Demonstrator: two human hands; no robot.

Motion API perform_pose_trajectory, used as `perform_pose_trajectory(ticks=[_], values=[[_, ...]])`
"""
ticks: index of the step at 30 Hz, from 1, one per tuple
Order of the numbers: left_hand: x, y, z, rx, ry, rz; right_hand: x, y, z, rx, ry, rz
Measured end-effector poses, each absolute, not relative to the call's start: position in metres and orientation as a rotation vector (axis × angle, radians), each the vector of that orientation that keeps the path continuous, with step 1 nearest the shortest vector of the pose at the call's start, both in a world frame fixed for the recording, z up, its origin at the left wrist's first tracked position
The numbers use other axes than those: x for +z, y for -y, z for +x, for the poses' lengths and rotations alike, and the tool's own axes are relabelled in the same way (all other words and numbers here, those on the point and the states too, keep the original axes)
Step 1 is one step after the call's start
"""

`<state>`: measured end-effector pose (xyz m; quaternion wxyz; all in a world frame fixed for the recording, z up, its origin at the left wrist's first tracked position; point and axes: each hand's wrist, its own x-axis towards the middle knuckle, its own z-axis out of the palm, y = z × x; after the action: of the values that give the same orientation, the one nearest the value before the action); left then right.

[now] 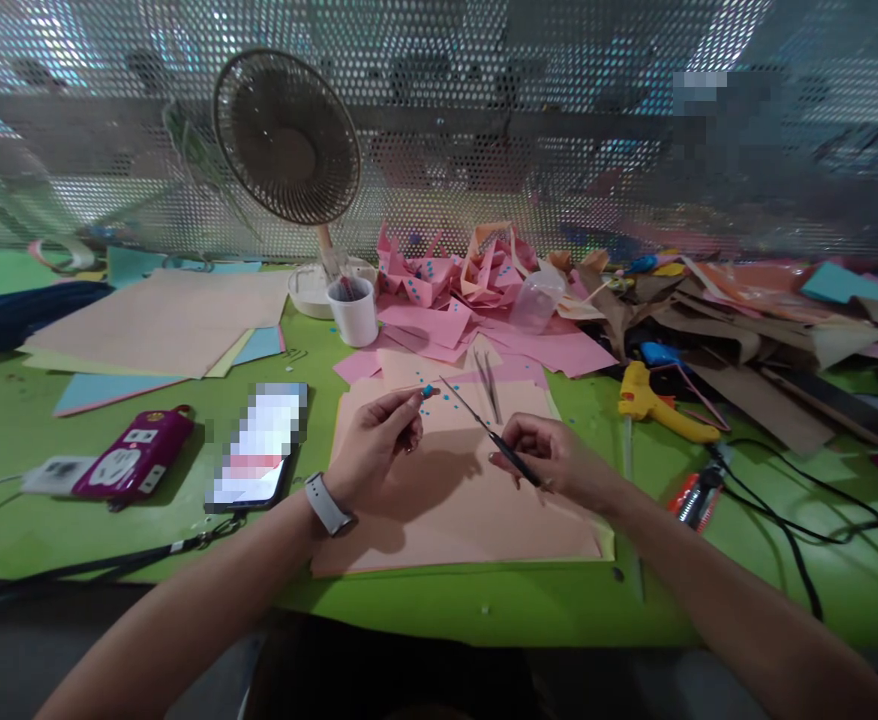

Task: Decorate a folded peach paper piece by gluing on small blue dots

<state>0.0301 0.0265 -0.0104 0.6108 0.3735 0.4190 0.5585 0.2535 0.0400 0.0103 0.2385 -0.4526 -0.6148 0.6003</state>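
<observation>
My left hand (388, 420), with a watch on the wrist, is closed; thumb and fingertip pinch a tiny blue piece (428, 391), too small to make out. In the fingers of my right hand (551, 455) lies a slim pointed tool with a black handle (512, 458), its thin metal shaft slanting up toward the left hand. The tip stops just short of the blue piece. Both hands are above a stack of peach paper (439, 520). Steel tweezers (490, 388) rest at the far part of the stack, among several scattered blue bits.
Left of the stack are a phone (263, 445), a purple power bank (135, 455) and paper sheets (169, 315). A white cup (353, 312) and a fan (289, 140) stand behind. Folded pink paper (424, 280) is piled at the back. A yellow glue gun (656, 405) and a cutter (701, 490) lie right.
</observation>
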Motion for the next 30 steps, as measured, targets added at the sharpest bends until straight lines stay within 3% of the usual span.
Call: perform_pose_trajectory(ticks=[30], values=[[-0.0083, -0.0259, 0.0323, 1.297, -0.941, 0.934, 0.0084, -0.0347, 0.2481, 1.714, 1.677, -1.244]])
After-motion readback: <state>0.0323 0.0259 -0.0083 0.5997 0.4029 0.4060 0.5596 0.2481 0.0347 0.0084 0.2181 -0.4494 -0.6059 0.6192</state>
